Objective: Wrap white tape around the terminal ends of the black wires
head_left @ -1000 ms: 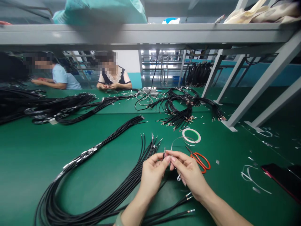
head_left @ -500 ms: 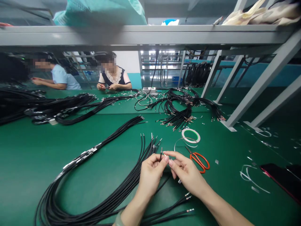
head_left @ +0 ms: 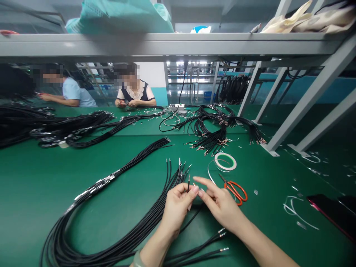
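Black cable end [head_left: 188,183] stands near upright, tip up, above bench [head_left: 27,193], pinched btwn thumb & index of L hand [head_left: 178,209]. L hand curled round it, grip firm-looking. R hand [head_left: 219,207] just beside, fingers spread & extended, tips close to cable end; no clear contact, not pinching anything visible. Anything tiny btwn the hands: too small to tell.

Step in hand: looks like close handwork on one end, L holding, R working at the tip. Next move calls for L pinch kept steady & R fingers brought in on the tip.

Cable runs down from L hand, under the wrist area; exact path hidden. Long black cable bundle [head_left: 130,168] lies in a big loop on bench left of hands, metal-tipped ends [head_left: 180,174] fanned just beyond L hand. More loose ends [head_left: 224,241] lie below R forearm.

Right of hands: orange-handled scissors [head_left: 236,192] lying open-ish, near R hand. Roll of white tape [head_left: 225,162] beyond them, thin curled strip [head_left: 211,172] beside it. White scraps [head_left: 292,207] further right, dark phone [head_left: 330,211] at bench edge.

Far side: coiled crimped cables [head_left: 211,128] in heaps, two co-workers [head_left: 136,91] working opposite, under grey metal shelf [head_left: 167,46].
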A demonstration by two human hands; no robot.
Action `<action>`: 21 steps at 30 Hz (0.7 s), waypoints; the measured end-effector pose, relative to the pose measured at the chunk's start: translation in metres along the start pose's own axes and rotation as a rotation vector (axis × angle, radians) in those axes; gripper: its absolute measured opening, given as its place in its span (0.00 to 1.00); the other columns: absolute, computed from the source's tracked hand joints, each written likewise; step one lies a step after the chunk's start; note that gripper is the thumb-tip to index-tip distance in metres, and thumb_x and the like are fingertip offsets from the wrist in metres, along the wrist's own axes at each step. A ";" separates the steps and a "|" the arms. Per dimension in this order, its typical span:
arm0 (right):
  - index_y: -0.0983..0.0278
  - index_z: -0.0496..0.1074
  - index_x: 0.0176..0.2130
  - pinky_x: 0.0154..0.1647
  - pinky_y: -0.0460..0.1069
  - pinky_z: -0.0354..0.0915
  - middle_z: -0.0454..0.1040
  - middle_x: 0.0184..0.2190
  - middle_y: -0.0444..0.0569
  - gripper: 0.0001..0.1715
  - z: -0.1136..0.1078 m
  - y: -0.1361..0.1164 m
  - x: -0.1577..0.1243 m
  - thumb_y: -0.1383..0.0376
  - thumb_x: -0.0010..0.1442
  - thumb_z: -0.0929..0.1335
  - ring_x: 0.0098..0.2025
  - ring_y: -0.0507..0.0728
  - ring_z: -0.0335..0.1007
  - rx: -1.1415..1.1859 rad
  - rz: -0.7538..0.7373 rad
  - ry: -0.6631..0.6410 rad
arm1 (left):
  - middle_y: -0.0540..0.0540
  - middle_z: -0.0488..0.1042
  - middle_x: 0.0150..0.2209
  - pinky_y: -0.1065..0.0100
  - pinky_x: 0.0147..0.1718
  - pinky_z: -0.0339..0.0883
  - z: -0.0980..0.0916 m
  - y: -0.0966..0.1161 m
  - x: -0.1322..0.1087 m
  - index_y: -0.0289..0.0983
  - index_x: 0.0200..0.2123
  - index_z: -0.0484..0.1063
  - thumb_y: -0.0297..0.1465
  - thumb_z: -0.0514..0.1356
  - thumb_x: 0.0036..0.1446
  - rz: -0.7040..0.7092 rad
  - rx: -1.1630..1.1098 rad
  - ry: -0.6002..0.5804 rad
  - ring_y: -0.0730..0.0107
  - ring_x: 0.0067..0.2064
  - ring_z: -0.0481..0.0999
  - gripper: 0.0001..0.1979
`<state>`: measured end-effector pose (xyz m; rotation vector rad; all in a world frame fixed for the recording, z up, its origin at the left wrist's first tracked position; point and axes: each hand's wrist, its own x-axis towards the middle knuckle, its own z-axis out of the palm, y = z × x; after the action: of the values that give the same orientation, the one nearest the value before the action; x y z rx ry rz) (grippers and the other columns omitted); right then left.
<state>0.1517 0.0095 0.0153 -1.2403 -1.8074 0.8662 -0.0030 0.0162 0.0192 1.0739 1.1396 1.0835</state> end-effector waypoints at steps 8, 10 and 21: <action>0.52 0.61 0.59 0.23 0.47 0.62 0.69 0.51 0.51 0.25 0.002 -0.005 0.000 0.60 0.63 0.63 0.20 0.49 0.64 0.239 0.012 -0.001 | 0.57 0.59 0.16 0.78 0.15 0.43 0.001 0.001 -0.001 0.33 0.30 0.74 0.41 0.64 0.50 0.071 -0.026 -0.013 0.83 0.17 0.52 0.15; 0.55 0.61 0.59 0.26 0.48 0.65 0.73 0.46 0.51 0.24 0.007 -0.004 0.000 0.60 0.64 0.62 0.23 0.50 0.68 0.362 0.042 -0.006 | 0.56 0.60 0.16 0.78 0.15 0.44 0.001 0.001 -0.001 0.33 0.31 0.75 0.41 0.63 0.52 0.112 -0.023 -0.010 0.83 0.17 0.52 0.15; 0.63 0.77 0.37 0.33 0.50 0.66 0.76 0.32 0.50 0.12 0.009 0.000 0.003 0.59 0.60 0.66 0.33 0.58 0.72 0.234 0.031 0.205 | 0.54 0.60 0.21 0.74 0.22 0.54 0.000 -0.003 -0.004 0.35 0.22 0.72 0.38 0.58 0.57 0.276 0.212 0.030 0.76 0.23 0.60 0.15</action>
<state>0.1429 0.0110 0.0119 -1.1632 -1.4838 0.9046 -0.0034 0.0123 0.0171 1.4167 1.1723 1.2140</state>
